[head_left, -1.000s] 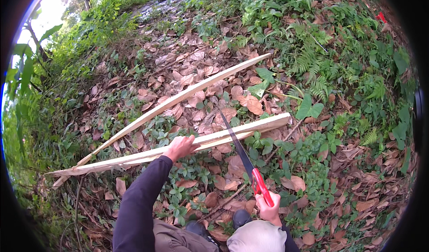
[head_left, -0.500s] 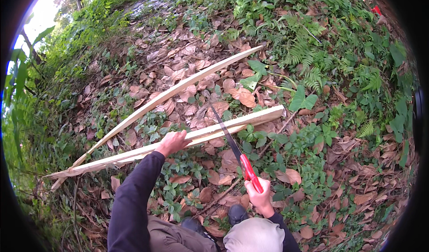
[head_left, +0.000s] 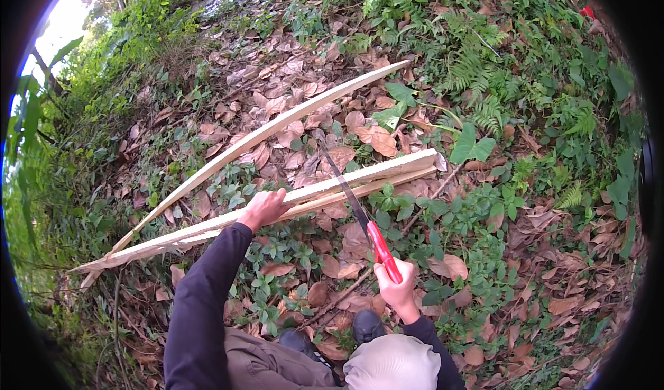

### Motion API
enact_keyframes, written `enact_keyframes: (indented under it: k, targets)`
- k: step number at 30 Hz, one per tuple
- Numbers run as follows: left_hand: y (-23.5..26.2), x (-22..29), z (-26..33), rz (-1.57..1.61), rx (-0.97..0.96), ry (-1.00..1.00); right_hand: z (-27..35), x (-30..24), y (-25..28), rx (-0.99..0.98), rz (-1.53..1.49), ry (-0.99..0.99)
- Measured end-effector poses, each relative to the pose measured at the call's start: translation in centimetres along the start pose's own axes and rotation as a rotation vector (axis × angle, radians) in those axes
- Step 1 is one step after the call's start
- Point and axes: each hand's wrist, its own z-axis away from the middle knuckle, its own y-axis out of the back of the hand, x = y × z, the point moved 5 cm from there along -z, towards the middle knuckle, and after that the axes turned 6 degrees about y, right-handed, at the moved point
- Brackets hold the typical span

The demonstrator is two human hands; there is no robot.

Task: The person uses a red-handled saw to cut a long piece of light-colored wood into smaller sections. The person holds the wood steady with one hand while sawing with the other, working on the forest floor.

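A plank (head_left: 394,166) was held mid-frame by the left grip (head_left: 263,209). A saw (head_left: 356,204) was held by the right grip (head_left: 398,289).

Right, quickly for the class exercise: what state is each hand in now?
Left hand: closed on the nearer pale timber.
Right hand: closed around the red handle of the saw.

Red-handled saw (head_left: 362,212) is sitting in the right grip (head_left: 395,283), its dark, tapering blade angled up and left from there, crossing the board just right of the left grip (head_left: 265,209). That board (head_left: 311,193) is pale, rough-edged raw wood lying slantwise under the left grip, wider end off right, skinny end down left.
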Motion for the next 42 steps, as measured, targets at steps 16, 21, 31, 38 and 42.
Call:
enact_keyframes:
  k: [16, 21, 31, 38, 42]
  targets:
    - [0.1, 1.0, 1.2, 0.055, 0.082, -0.054, 4.7, -0.7, 3.9, -0.016, -0.001, -0.034]
    - [0.2, 1.7, 1.5, 0.022, 0.061, -0.025, 4.4, 2.1, 3.2, -0.009, -0.140, -0.170]
    - [0.0, 1.2, 1.3, -0.013, 0.056, -0.032, 3.6, 0.7, 1.7, -0.034, 0.025, -0.011]
    - [1.6, 1.7, 1.4, -0.030, 0.090, -0.030, 0.9, -1.0, 2.4, -0.074, 0.028, -0.046]
    - [-0.2, 1.3, 1.4, -0.028, 0.083, -0.019, 2.9, -0.2, 2.4, -0.088, 0.047, -0.076]
